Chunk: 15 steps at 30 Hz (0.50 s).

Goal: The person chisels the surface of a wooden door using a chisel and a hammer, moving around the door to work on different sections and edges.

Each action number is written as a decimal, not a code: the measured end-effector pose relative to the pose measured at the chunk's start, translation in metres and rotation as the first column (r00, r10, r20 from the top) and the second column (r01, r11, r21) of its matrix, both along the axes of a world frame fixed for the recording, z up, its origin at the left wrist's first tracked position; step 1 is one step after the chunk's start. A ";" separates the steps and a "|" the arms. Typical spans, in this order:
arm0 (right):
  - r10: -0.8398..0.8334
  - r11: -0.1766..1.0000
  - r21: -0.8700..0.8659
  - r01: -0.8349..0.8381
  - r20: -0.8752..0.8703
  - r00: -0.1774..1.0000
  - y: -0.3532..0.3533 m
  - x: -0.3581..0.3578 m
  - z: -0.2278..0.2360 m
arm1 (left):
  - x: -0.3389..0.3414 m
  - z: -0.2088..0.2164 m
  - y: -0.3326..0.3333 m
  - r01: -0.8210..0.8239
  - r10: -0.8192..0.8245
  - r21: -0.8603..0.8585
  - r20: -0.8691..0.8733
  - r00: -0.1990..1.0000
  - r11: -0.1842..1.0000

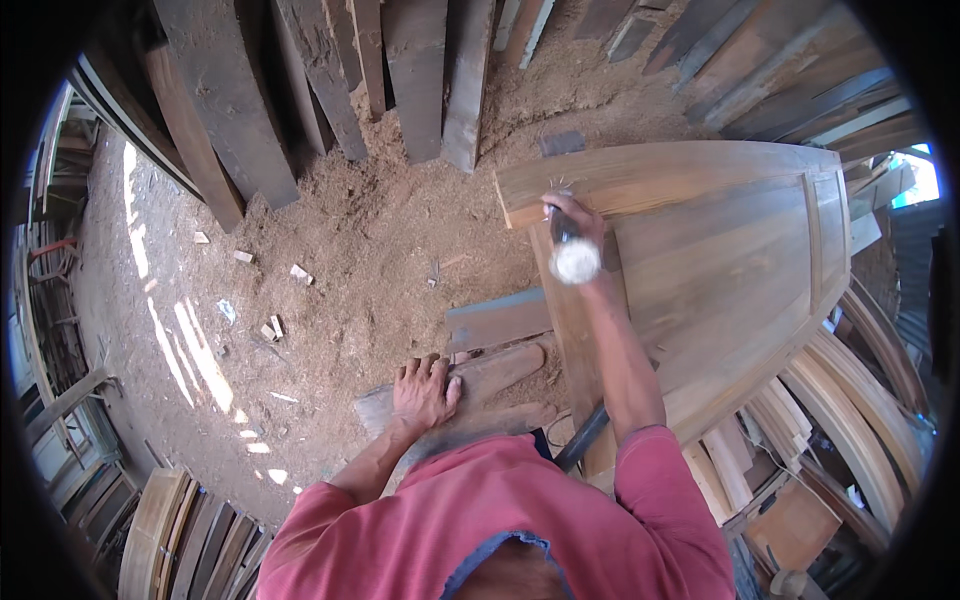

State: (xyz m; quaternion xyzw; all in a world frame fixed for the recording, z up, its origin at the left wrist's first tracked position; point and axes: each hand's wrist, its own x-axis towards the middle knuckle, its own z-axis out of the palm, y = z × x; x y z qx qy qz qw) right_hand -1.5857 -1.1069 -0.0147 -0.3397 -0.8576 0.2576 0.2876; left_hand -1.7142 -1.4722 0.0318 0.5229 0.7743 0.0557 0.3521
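My right hand (588, 222) is closed round a dark tool with a round, whitish end (576, 262) facing up; its exact kind cannot be made out. That hand is over the corner of a brown wooden panel door (720, 250), whose curved top rail (660, 175) lies along the far side. Thin pale bits (558, 190) show on the rail beside my fingers. On a worn wooden plank (500, 375) in front of me rests my left hand (424, 388), fingers extended and spread, holding nothing.
Planks (415, 80) stand in a row at the far side. Sawdust and small wood offcuts (272, 328) litter the ground (350, 240). Curved wooden pieces (850, 410) are stacked at the right, and more boards (180, 540) at the near left. A bluish-edged board (497, 318) lies beside the door.
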 end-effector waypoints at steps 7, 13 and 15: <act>-0.147 0.989 0.021 0.147 0.271 0.951 0.039 0.014 0.024 | -0.003 0.006 0.006 -0.010 0.009 0.059 0.020 1.000 0.998; 0.031 0.997 -0.079 -0.014 0.218 0.975 -0.033 0.013 0.056 | -0.003 0.006 0.004 -0.042 0.042 0.017 0.003 0.999 0.999; -0.113 0.979 -0.155 0.133 0.132 0.985 -0.020 0.028 0.037 | -0.002 0.000 0.000 -0.032 0.031 0.039 0.012 0.999 0.999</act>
